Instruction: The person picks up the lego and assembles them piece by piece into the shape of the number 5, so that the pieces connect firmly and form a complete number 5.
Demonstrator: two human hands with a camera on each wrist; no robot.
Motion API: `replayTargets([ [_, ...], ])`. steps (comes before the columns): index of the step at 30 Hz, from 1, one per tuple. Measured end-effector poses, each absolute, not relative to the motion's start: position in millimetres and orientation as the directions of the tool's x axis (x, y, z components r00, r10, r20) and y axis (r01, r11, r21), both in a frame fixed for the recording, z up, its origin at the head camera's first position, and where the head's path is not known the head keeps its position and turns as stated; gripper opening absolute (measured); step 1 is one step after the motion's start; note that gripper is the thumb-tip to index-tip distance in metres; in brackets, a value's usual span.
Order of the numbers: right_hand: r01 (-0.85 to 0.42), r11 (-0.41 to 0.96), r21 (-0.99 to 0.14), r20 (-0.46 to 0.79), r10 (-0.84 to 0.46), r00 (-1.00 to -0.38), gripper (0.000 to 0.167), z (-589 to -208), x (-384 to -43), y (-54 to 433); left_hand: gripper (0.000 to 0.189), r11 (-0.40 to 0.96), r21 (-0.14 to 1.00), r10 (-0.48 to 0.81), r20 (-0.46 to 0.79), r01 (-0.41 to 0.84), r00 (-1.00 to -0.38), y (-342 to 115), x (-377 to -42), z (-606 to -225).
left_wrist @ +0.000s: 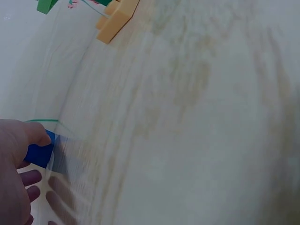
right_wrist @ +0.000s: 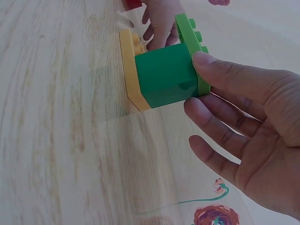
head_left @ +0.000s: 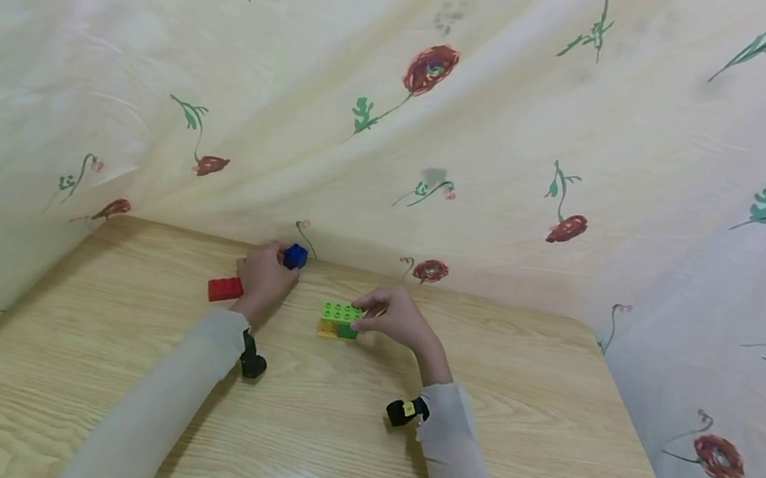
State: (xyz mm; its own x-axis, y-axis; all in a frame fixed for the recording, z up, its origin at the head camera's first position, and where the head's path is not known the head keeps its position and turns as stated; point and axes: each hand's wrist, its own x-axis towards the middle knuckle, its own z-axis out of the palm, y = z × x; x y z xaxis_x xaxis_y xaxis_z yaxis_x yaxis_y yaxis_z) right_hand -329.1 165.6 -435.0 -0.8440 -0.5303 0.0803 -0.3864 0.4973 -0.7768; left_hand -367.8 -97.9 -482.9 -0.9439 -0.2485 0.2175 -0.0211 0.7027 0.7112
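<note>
My left hand (head_left: 265,276) pinches a small blue toy brick (head_left: 295,256) near the table's back edge; in the left wrist view the thumb lies against the blue brick (left_wrist: 43,153). Just right of it stands a stack: a yellow-orange studded plate (head_left: 326,329) at the bottom, a dark green brick (right_wrist: 166,75) on its right part, and a light green studded plate (head_left: 338,313) on top. The thumb and fingers of my right hand (head_left: 401,320) hold the light green plate by its right end. Beside my left hand lies a red brick (head_left: 225,289).
The wooden table (head_left: 320,431) meets a flowered cloth (head_left: 339,139) hanging behind it and at both sides. Black wrist cameras are strapped on the left wrist (head_left: 252,358) and right wrist (head_left: 407,411).
</note>
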Motion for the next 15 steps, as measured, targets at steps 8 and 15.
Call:
replayTargets([
  [8, -0.390, 0.490, -0.780, 0.083, -0.536, -0.840, 0.032, -434.3, -328.4, 165.1, 0.047, 0.729, 0.685, -0.246, 0.247, -0.011, -0.937, -96.2, -362.9, -480.8],
  [15, -0.401, 0.494, -0.771, 0.091, -0.539, -0.837, 0.031, -434.8, -329.3, 165.2, 0.049, 0.704, 0.710, -0.252, 0.238, -0.009, -0.938, -98.3, -362.1, -481.0],
])
